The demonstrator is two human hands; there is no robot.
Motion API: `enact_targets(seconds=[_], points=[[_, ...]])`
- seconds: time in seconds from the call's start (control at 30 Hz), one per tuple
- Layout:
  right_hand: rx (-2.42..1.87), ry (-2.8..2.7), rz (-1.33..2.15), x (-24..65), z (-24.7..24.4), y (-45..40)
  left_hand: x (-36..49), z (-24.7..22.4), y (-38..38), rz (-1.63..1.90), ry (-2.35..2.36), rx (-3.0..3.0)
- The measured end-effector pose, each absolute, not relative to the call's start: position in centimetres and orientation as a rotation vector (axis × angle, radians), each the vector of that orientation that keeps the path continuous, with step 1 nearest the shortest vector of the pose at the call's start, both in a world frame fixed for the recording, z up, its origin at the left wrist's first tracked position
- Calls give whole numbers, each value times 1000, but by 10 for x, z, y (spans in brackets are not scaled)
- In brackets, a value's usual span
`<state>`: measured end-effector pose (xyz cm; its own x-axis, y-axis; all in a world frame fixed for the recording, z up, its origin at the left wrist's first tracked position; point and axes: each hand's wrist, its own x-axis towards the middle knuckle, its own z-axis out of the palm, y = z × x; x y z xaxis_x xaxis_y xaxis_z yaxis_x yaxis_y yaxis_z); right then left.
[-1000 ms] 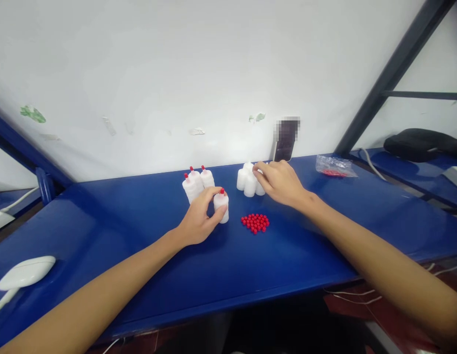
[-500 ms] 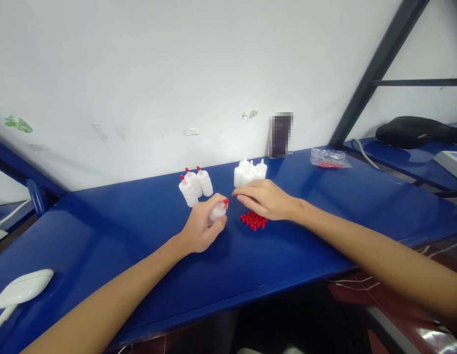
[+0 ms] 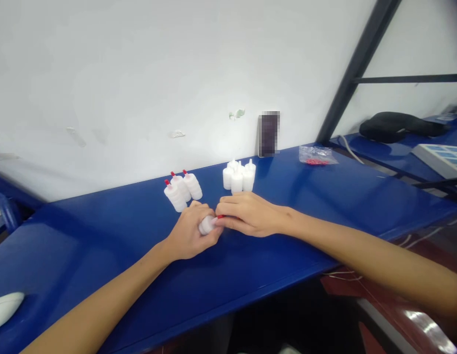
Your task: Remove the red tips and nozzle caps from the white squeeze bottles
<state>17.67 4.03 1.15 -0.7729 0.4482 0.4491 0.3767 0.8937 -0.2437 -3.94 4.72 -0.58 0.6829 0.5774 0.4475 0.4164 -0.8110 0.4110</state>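
My left hand (image 3: 193, 228) is wrapped round a small white squeeze bottle (image 3: 206, 225), its tip tilted to the right. Thumb and fingers of my right hand (image 3: 246, 214) pinch the red cap (image 3: 220, 217) at that bottle's tip. Behind my left hand stand three white bottles with red caps (image 3: 182, 187). Beyond my right hand is a cluster of several white bottles with bare nozzles (image 3: 238, 177). The loose red caps seen earlier on the table are hidden by my right hand.
The blue table (image 3: 228, 275) runs along a white wall. A dark pixelated rectangle (image 3: 268, 133) leans there. A clear plastic bag (image 3: 317, 155) with red pieces lies at the right. A white rounded device (image 3: 6, 309) rests at the left edge, and a dark metal post (image 3: 355, 73) rises behind.
My right hand has come left to the bottle in my left hand and pinches its red cap. That bottle now tilts further right. The camera view has shifted right.
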Motion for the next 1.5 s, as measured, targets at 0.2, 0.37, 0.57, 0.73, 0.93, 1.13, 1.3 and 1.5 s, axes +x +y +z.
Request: enact_targets(seconds=[0.2, 0.37, 0.57, 0.73, 0.93, 1.13, 1.3, 1.5], points=[[-534, -2574, 429, 175, 17, 34, -39, -12, 43, 1027, 718, 2693], [-693, -2401, 619, 196, 26, 44, -45, -12, 48, 933, 873, 2511], [-1065, -2652, 362, 227, 28, 65, -48, -8, 52, 804, 870, 2410], [-1321, -2731, 428, 233, 27, 68, -47, -5, 52, 732, 862, 2433], [-1467, -2777, 490, 234, 29, 69, -47, -4, 56, 689, 806, 2243], [-1398, -2761, 597, 233, 32, 69, -48, -2, 58, 678, 784, 2210], [-1300, -2782, 643, 233, 25, 73, -45, -3, 58, 634, 818, 2253], [-1177, -2716, 303, 230, 39, 63, -36, -8, 64, 672, 988, 2336]])
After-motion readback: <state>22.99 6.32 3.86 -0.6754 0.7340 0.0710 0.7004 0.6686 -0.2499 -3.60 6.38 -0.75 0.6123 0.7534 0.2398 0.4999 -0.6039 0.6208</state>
